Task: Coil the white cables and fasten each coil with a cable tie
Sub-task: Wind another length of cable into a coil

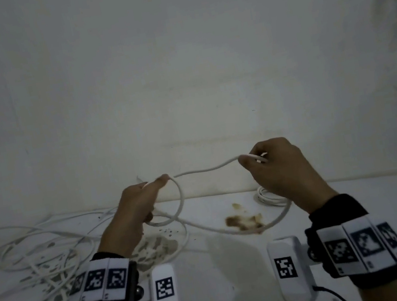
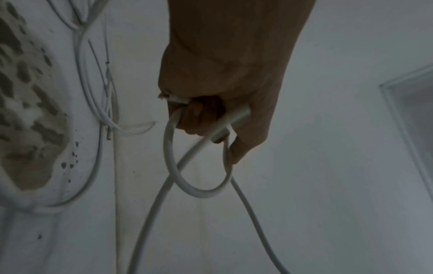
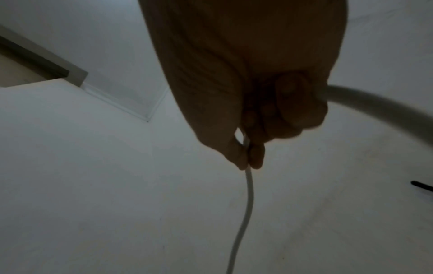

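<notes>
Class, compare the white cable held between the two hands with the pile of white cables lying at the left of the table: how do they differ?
The held cable is lifted off the table, stretched between the left hand and right hand; the cable pile lies untouched on it. The held cable forms one tidy loop at the left hand; the pile sprawls in loose tangles. Both are white, and neither shows a tie.

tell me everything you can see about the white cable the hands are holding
The white cable is round, smooth and looks plastic-jacketed. The left hand grips one finished loop of it; a span runs across to the right hand, which pinches it between thumb and fingertips. From there it sags in a curve towards the stained white table and back to the left.
</notes>
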`<state>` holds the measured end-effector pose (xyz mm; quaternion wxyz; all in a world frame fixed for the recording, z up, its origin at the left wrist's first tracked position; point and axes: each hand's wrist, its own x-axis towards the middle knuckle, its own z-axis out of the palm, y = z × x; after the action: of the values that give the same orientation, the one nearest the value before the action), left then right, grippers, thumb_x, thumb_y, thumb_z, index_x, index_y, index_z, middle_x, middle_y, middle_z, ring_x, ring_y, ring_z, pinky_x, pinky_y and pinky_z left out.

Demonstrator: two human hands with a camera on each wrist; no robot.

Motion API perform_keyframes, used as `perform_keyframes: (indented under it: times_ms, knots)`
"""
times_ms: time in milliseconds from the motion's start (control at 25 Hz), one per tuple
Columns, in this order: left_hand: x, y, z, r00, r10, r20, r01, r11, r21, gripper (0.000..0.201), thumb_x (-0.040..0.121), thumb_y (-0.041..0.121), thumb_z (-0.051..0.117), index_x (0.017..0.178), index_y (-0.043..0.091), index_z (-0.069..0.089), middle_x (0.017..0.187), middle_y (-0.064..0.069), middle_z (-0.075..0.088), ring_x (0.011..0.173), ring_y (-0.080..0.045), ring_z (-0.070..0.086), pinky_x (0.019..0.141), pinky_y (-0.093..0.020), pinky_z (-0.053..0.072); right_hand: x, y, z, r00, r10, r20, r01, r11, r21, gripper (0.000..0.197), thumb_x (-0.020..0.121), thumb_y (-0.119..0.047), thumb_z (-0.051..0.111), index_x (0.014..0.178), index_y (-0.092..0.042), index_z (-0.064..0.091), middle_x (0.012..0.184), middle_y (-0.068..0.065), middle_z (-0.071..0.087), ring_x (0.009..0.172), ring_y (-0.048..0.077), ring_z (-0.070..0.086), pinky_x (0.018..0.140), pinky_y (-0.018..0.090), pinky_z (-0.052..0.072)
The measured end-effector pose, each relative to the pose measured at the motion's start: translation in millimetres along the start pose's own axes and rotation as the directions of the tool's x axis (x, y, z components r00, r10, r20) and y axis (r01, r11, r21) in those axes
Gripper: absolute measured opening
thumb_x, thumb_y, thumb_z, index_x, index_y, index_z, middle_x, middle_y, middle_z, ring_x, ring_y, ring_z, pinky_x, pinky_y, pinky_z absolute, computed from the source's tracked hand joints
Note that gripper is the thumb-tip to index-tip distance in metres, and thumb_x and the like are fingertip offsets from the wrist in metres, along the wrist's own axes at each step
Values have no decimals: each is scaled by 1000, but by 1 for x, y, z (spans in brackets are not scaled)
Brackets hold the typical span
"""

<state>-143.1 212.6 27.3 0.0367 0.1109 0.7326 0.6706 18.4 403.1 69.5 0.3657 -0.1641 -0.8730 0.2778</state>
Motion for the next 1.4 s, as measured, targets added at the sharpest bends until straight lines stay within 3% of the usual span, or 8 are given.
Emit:
perform_keyframes:
  times_ms: [160, 320, 480, 640, 800, 1040, 1200, 1400]
  knots:
    - [4, 1, -12, 997, -34, 63, 47, 975, -216, 29, 82, 34, 77, 84, 12, 57, 49, 6, 28, 39, -9, 22, 39, -21, 20, 0, -2, 4, 995, -24, -99, 28, 999, 41, 29, 91, -44, 64, 76, -20, 67, 55, -9, 53, 49, 9, 51, 50, 24, 34]
    - [12, -1, -19, 994, -39, 104, 73, 935, -347, 27, 87, 32, 72, 100, 13, 58, 46, 9, 21, 37, -8, 15, 34, -17, 17, -8, -7, 2, 982, -30, 188, -3, 985, 171, 29, 98, -43, 53, 90, -21, 70, 39, -16, 42, 37, 3, 40, 49, 16, 27]
    - [16, -3, -24, 991, -69, 114, 114, 880, -461, 37, 97, 30, 59, 68, 20, 39, 42, 9, 18, 32, -7, 14, 32, -17, 17, -8, -9, -6, 925, -13, 381, -80, 971, 227, 26, 104, -28, 44, 107, -24, 69, 58, -6, 54, 51, 9, 47, 56, 22, 40]
    - [23, -7, -34, 975, -133, 175, 211, 787, -579, 44, 102, 31, 47, 64, 22, 27, 39, 9, 19, 28, -5, 16, 32, -17, 18, -10, -8, -13, 893, -55, 446, -50, 974, 221, 44, 100, -11, 41, 133, -38, 52, 85, 2, 71, 67, 12, 69, 70, 31, 56]
    - [25, -7, -38, 962, -149, 231, 269, 678, -684, 40, 104, 31, 36, 65, 19, 35, 39, 9, 23, 27, -6, 19, 32, -14, 22, -11, -6, -16, 886, -132, 446, 124, 991, 47, 36, 97, -7, 46, 100, -40, 61, 91, -2, 69, 73, 7, 72, 62, 22, 53]
    - [21, -4, -38, 961, -87, 264, 271, 508, -818, 34, 101, 21, 28, 69, 17, 40, 48, 7, 28, 34, -8, 26, 41, -14, 32, -8, 2, -12, 930, -118, 349, 74, 988, 135, 33, 95, -2, 44, 87, -24, 67, 89, 2, 72, 69, 11, 72, 65, 25, 57]
    - [21, -5, -41, 962, -75, 261, 264, 480, -836, 31, 99, 20, 29, 73, 14, 43, 52, 5, 31, 38, -10, 28, 56, -21, 29, -10, 2, -21, 841, -129, 525, 131, 991, 33, 49, 84, 11, 50, 105, -29, 71, 106, -10, 70, 84, 7, 73, 82, 33, 61]
    - [21, -5, -43, 937, 33, 347, 293, 464, -836, 15, 70, 6, 59, 78, 12, 48, 60, 4, 35, 47, -10, 32, 57, -22, 38, -9, 7, -20, 853, -112, 510, 93, 994, 61, 54, 75, 18, 57, 105, -25, 71, 106, -6, 72, 83, 11, 74, 78, 39, 62]
